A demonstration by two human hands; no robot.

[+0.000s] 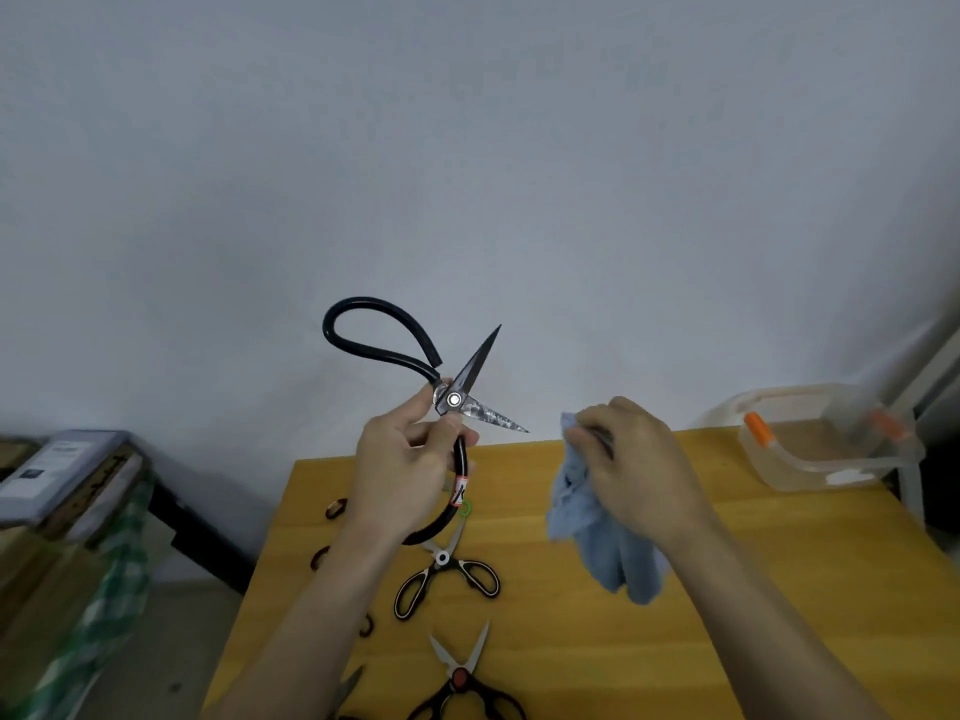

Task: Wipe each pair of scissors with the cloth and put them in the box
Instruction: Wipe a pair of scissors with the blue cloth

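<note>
Closest to the viewer, at the table's near edge, lies a pair of scissors with a red pivot, its pale blades spread and pointing away, black handles running off the bottom of the view. Just beyond it rests a second pair with black handles edged in a lighter trim, blades closed and partly hidden under the raised pair.

Held up above the table is the big black pair of scissors. Its handles are large teardrop loops of dark, glossy metal, one arching up and to the left, the other curving down behind the palm with a red and white label wrapped round it. The blades are short, pointed and spread apart: one dark and aimed upward, the other mottled grey and aimed right, towards the cloth. A bright round rivet joins them. The left hand grips this pair, thumb and fingers closed around the lower loop just below the rivet.

The right hand is bunched around a pale blue cloth, which hangs down in folds near the scissor tips without touching them.

On the yellow wooden table, at the far right corner, stands a clear plastic box with orange clips. Partly hidden behind the left forearm lie other scissor handles, dark and reddish.
</note>
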